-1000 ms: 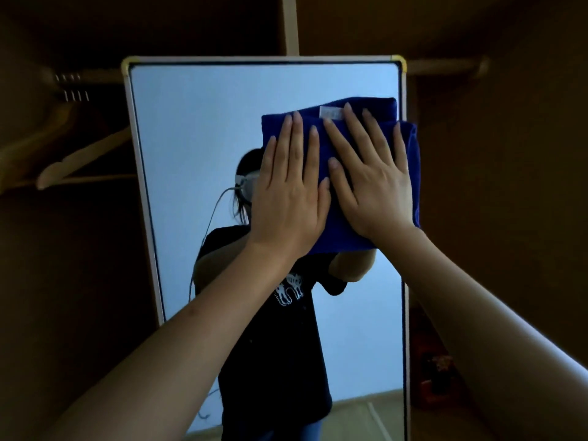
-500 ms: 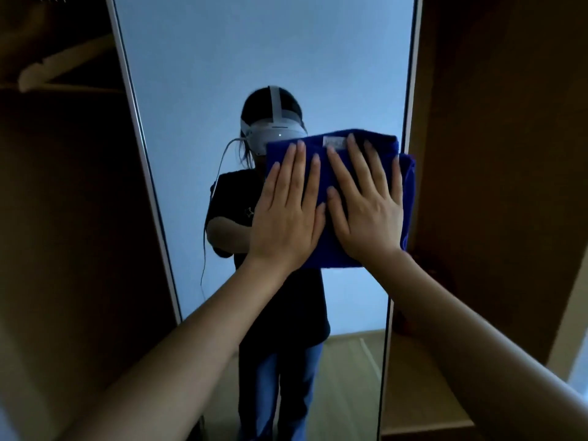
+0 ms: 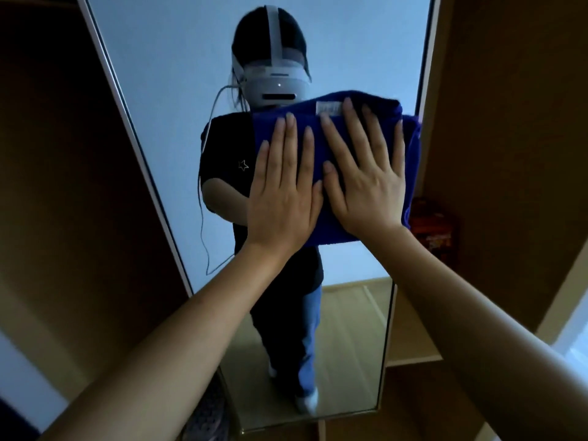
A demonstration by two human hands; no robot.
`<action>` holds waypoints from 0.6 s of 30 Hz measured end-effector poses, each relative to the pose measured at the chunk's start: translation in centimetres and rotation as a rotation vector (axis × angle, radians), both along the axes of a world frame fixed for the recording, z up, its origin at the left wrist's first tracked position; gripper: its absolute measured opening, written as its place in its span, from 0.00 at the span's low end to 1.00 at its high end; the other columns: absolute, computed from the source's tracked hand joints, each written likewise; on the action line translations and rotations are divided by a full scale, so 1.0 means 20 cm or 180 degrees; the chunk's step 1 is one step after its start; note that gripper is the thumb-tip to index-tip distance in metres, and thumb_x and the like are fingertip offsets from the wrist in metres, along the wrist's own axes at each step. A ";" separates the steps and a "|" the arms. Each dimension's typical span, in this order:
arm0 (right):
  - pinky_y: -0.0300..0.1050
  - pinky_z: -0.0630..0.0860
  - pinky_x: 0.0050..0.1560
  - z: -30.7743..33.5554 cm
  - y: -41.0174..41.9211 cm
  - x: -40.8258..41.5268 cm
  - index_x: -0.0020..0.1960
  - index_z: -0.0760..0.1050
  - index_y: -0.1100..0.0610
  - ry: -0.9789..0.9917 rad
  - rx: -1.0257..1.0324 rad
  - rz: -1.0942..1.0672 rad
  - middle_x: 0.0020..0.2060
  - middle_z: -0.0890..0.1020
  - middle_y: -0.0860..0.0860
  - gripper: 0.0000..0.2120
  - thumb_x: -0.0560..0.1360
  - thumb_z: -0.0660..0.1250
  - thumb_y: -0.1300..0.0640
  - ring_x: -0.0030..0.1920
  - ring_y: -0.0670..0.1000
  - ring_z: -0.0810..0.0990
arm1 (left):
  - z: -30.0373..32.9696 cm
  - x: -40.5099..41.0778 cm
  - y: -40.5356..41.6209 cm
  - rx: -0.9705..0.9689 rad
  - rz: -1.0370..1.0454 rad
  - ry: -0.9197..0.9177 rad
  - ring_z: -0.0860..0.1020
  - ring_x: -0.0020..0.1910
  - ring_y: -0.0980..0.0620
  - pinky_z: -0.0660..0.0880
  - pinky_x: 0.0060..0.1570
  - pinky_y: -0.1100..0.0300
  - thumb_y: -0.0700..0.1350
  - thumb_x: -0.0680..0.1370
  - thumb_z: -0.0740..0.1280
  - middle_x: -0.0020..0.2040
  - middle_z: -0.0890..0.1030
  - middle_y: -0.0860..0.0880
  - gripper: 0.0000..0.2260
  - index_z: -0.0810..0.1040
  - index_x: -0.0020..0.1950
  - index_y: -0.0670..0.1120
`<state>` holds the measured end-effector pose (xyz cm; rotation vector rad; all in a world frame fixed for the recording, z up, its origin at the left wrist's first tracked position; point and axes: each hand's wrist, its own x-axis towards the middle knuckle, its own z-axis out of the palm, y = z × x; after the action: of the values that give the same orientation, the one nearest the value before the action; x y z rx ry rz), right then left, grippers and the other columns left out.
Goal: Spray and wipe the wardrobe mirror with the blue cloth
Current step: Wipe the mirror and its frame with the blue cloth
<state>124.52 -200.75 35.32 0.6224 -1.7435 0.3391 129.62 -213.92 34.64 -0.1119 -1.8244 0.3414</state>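
Observation:
A tall wardrobe mirror (image 3: 165, 90) with a thin pale frame fills the middle of the head view. A folded blue cloth (image 3: 410, 160) with a small white label lies flat against the glass near the mirror's right edge, about mid-height. My left hand (image 3: 283, 198) presses the cloth's left part with straight fingers. My right hand (image 3: 366, 183) presses its right part, fingers spread and pointing up. The glass reflects a person in a dark shirt and blue trousers. No spray bottle is in view.
Dark brown wardrobe panels (image 3: 63, 186) flank the mirror on both sides. A red-orange box (image 3: 436, 227) sits on a wooden shelf (image 3: 413, 354) right of the mirror. The mirror's bottom edge (image 3: 311, 421) rests low near the floor.
Both hands have slid the blue cloth down the right side of the mirror, from near its top corner to mid-height. The view has tilted down with them, so the mirror's bottom edge now shows.

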 end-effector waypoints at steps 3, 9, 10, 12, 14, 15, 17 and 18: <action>0.60 0.47 0.76 -0.29 -0.02 0.01 0.78 0.58 0.49 -0.0082 0.0001 -0.0006 0.77 0.61 0.53 0.24 0.83 0.51 0.47 0.77 0.54 0.57 | -0.27 0.01 -0.03 -0.0094 0.0040 -0.0190 0.55 0.75 0.39 0.49 0.75 0.47 0.51 0.85 0.46 0.76 0.56 0.35 0.25 0.49 0.77 0.37; 0.61 0.47 0.76 -0.73 -0.02 0.02 0.78 0.55 0.48 -0.0258 0.0146 0.0004 0.76 0.58 0.51 0.24 0.83 0.51 0.46 0.77 0.55 0.56 | -0.71 0.06 -0.04 -0.0147 0.0191 -0.0545 0.50 0.76 0.40 0.43 0.76 0.48 0.52 0.85 0.44 0.75 0.52 0.36 0.27 0.39 0.77 0.38; 0.61 0.46 0.76 -0.76 -0.01 0.03 0.78 0.55 0.48 -0.0304 0.0154 0.0024 0.76 0.59 0.52 0.24 0.83 0.52 0.47 0.77 0.55 0.56 | -0.74 0.06 -0.04 -0.0143 0.0221 -0.0570 0.50 0.76 0.39 0.43 0.76 0.48 0.52 0.85 0.44 0.75 0.51 0.35 0.27 0.39 0.77 0.37; 0.61 0.45 0.76 -0.76 0.00 0.04 0.78 0.55 0.48 -0.0394 0.0172 0.0092 0.77 0.60 0.52 0.25 0.82 0.54 0.48 0.77 0.55 0.55 | -0.76 0.06 -0.04 -0.0125 0.0246 -0.0562 0.51 0.76 0.39 0.43 0.75 0.48 0.52 0.85 0.44 0.75 0.51 0.35 0.27 0.39 0.77 0.37; 0.60 0.43 0.76 -0.72 0.02 0.05 0.78 0.55 0.49 -0.0506 0.0230 0.0193 0.77 0.59 0.53 0.25 0.83 0.55 0.49 0.78 0.54 0.53 | -0.72 0.06 -0.04 -0.0158 0.0229 -0.0546 0.52 0.76 0.39 0.44 0.75 0.48 0.52 0.85 0.45 0.76 0.53 0.35 0.28 0.40 0.77 0.37; 0.59 0.42 0.76 -0.69 0.03 0.05 0.78 0.56 0.49 -0.0536 0.0249 0.0231 0.78 0.59 0.53 0.25 0.83 0.55 0.49 0.78 0.54 0.53 | -0.69 0.06 -0.03 -0.0216 0.0238 -0.0511 0.53 0.76 0.39 0.45 0.75 0.48 0.52 0.85 0.45 0.76 0.54 0.34 0.28 0.42 0.77 0.37; 0.59 0.42 0.76 -0.62 0.06 0.05 0.78 0.56 0.50 -0.0533 0.0231 0.0248 0.78 0.59 0.54 0.24 0.83 0.54 0.49 0.78 0.54 0.52 | -0.61 0.05 -0.02 -0.0304 0.0240 -0.0395 0.56 0.75 0.39 0.47 0.75 0.48 0.52 0.84 0.47 0.75 0.59 0.34 0.27 0.48 0.77 0.36; 0.59 0.42 0.76 -0.59 0.07 0.04 0.78 0.57 0.50 -0.0515 0.0198 0.0234 0.78 0.59 0.54 0.24 0.83 0.53 0.49 0.78 0.54 0.52 | -0.57 0.04 -0.01 -0.0306 0.0221 -0.0341 0.57 0.75 0.38 0.48 0.75 0.48 0.52 0.84 0.48 0.75 0.60 0.34 0.27 0.51 0.77 0.36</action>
<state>125.39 -199.39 23.59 0.7217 -1.8947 0.3968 130.49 -214.12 23.17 -0.1362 -1.9211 0.4804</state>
